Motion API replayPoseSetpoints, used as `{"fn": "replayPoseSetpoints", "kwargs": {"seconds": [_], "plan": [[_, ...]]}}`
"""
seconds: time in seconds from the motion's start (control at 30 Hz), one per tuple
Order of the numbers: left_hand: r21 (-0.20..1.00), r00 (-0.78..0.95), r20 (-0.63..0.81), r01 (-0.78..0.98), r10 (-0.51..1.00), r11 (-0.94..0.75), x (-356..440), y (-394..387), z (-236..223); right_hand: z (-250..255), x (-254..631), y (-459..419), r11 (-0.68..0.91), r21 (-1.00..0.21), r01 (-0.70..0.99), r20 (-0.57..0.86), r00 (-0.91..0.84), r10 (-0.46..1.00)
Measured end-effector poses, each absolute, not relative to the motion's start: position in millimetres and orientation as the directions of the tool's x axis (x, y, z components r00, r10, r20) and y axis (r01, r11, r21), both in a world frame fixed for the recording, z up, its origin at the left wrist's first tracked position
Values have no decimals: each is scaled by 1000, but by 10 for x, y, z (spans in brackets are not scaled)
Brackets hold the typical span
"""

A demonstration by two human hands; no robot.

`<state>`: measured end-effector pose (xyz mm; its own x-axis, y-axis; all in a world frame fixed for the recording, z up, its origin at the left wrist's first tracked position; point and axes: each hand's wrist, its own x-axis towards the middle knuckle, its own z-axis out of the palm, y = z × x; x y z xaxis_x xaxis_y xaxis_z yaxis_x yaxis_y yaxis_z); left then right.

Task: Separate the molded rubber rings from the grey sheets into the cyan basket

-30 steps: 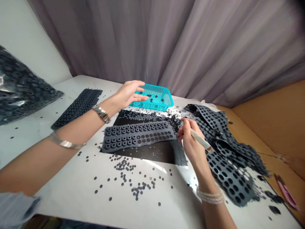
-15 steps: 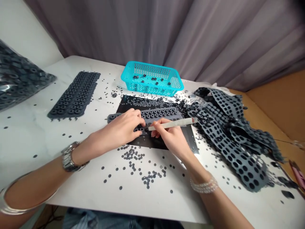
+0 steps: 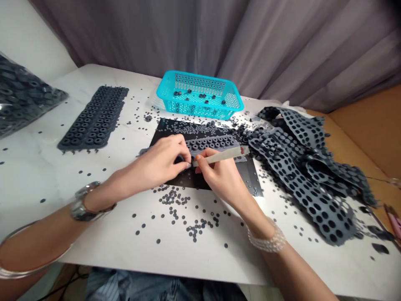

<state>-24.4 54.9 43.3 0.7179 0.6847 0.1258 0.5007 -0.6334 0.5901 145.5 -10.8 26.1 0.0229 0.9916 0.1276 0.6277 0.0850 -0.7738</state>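
Note:
Closed in a pinch, my left hand grips the near edge of a dark grey rubber sheet with rows of raised, ring-like pieces. That edge looks lifted between thumb and fingers. My right hand is wrapped round a pale, flat stick-like tool; its tip meets the sheet's edge right beside my left fingertips. What kind of tool it is I cannot make out. Beneath the sheet lies a black mat. My hands hide part of the sheet.
A turquoise basket holding several small black pieces stands behind the mat. Another studded sheet lies left, near a clear bag of black parts. Punched rubber sheets are heaped right. Small black discs are scattered about the white table.
The tool's tip has shifted slightly left and up, close against my left fingertips. My left hand now pinches the sheet's near edge, which appears bent up. The whole view has tilted slightly.

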Motion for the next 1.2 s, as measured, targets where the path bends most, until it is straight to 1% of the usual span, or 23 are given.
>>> {"fn": "replayPoseSetpoints", "kwargs": {"seconds": [0.07, 0.1, 0.13, 0.2, 0.27, 0.37, 0.43, 0.5, 0.53, 0.6, 0.63, 0.67, 0.7, 0.77, 0.8, 0.87, 0.97, 1.03, 1.07, 1.1, 1.13, 1.17, 1.2], "plan": [[810, 601, 82, 425, 795, -405, -298, 590, 527, 268, 1454, -99, 68, -781, 621, 108, 28, 994], [900, 542, 26, 353, 840, -256, -324, 616, 554, 264, 1460, -97, 60, -798, 599, 95, 27, 995], [956, 502, -49, 273, 864, -105, -346, 642, 564, 255, 1471, -95, 49, -821, 568, 81, 30, 996], [980, 486, -194, 129, 852, 149, -369, 682, 537, 225, 1498, -92, 11, -877, 480, 45, 61, 997], [954, 487, -271, 23, 830, 298, -361, 698, 480, 186, 1525, -86, -24, -924, 380, 21, 113, 993], [917, 449, -275, -142, 850, 372, -323, 699, 425, 131, 1548, -69, -26, -952, 304, 23, 157, 987], [900, 439, -287, -181, 851, 397, -303, 703, 426, 107, 1547, -55, -26, -949, 313, 23, 154, 988], [915, 432, -287, -140, 855, 378, -289, 708, 442, 97, 1536, -43, -32, -943, 332, 18, 145, 989], [939, 423, -270, -83, 865, 334, -283, 706, 449, 96, 1529, -38, -33, -940, 340, 17, 142, 990], [980, 424, -189, 139, 886, 142, -264, 685, 452, 98, 1517, -33, -32, -932, 361, 20, 139, 990], [958, 436, -126, 286, 891, -5, -250, 665, 445, 99, 1514, -31, -29, -927, 375, 25, 137, 990], [889, 456, -58, 429, 888, -163, -234, 642, 430, 98, 1513, -29, -22, -920, 391, 32, 132, 991], [782, 486, 9, 541, 874, -309, -215, 617, 407, 96, 1514, -27, -14, -913, 408, 41, 124, 991], [566, 558, 111, 644, 822, -514, -178, 573, 342, 94, 1514, -23, 14, -899, 439, 67, 107, 992], [491, 591, 144, 654, 794, -576, -161, 556, 302, 97, 1512, -22, 31, -890, 455, 84, 98, 992], [391, 646, 171, 649, 744, -653, -136, 538, 223, 117, 1495, -21, 66, -867, 495, 122, 82, 989], [317, 684, 186, 638, 706, -702, -121, 534, 160, 182, 1441, -26, 103, -805, 584, 170, 61, 984], [360, 683, 185, 622, 706, -696, -131, 538, 197, 226, 1403, -29, 112, -761, 639, 185, 48, 982], [421, 662, 191, 611, 725, -670, -145, 544, 242, 240, 1388, -29, 114, -745, 658, 188, 43, 981], [513, 619, 198, 595, 760, -619, -165, 553, 301, 245, 1378, -28, 113, -738, 665, 188, 43, 981], [636, 548, 204, 556, 811, -536, -192, 568, 370, 242, 1374, -25, 108, -741, 663, 187, 48, 981], [772, 460, 190, 476, 868, -421, -223, 588, 441, 230, 1376, -22, 100, -752, 651, 182, 59, 982], [895, 375, 145, 346, 916, -283, -256, 613, 505, 213, 1384, -19, 89, -774, 627, 170, 70, 983]]}}
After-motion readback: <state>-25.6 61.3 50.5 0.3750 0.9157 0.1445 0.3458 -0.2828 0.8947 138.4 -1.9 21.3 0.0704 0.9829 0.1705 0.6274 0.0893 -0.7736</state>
